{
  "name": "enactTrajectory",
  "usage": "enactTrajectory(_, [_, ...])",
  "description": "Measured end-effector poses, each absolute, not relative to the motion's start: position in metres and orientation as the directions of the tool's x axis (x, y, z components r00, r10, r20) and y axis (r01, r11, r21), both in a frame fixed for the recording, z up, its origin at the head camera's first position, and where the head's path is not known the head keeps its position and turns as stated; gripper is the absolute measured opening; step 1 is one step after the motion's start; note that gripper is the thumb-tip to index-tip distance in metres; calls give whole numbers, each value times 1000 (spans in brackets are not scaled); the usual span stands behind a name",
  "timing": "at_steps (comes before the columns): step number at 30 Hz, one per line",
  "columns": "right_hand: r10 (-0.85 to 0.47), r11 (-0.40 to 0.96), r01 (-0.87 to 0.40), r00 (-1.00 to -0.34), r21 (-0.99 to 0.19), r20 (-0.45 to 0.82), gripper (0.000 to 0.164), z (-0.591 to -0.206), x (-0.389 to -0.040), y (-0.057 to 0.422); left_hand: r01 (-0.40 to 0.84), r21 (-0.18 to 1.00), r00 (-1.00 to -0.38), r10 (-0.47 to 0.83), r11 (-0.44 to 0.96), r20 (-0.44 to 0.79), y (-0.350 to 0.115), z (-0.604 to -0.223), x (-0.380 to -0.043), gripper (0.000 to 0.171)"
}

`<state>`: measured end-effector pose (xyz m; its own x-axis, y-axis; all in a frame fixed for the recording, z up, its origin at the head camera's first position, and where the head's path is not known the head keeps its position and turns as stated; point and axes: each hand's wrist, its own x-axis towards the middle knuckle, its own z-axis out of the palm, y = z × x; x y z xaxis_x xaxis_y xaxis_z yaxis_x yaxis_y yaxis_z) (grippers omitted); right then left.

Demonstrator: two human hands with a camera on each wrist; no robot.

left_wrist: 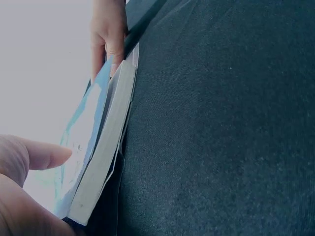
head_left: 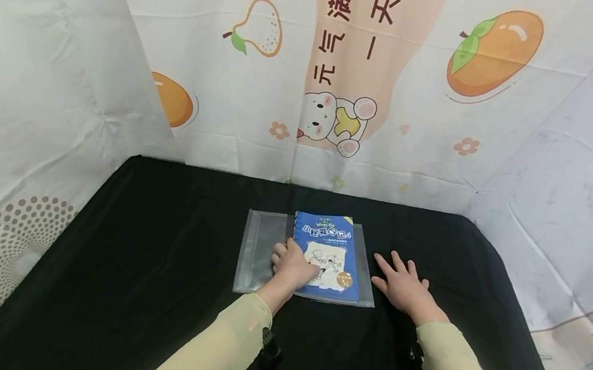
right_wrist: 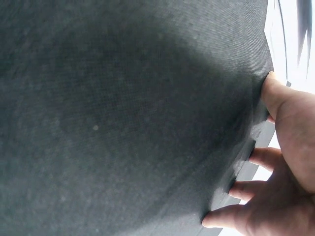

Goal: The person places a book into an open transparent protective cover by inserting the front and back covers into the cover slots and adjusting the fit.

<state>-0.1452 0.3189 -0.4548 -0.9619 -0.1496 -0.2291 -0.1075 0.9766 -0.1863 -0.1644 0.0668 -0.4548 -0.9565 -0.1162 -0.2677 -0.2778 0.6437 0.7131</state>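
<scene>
A blue paperback book point(head_left: 328, 255) with a cartoon cover lies on a clear plastic book cover point(head_left: 260, 247), whose left flap spreads out beyond the spine. My left hand point(head_left: 292, 265) grips the book at its left side, thumb on the front cover and fingers curled at the spine edge. In the left wrist view the thumb point(left_wrist: 49, 155) reaches over the cover, and the page block point(left_wrist: 106, 147) shows at the book's bottom edge. To the right of the plastic, my right hand point(head_left: 405, 286) rests on the black cloth with fingers spread, holding nothing.
Black cloth point(head_left: 159, 255) covers the table. White printed curtains point(head_left: 217, 110) hang behind it and along both sides. A dark wrist device point(head_left: 271, 348) sits at the left cuff.
</scene>
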Motion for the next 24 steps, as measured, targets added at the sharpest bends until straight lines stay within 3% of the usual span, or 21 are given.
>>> enactTrajectory(11, [-151,976,-108,-961,-188,-233,59,-452,-145,318,-236,677,-959,-55,697,-278,59,-450,-162,98])
enactTrajectory(24, [-147,978,-105,-960,-181,-237,60,-454,-146,319,-37,692,-972,135,721,-193,32,-443,-159,91])
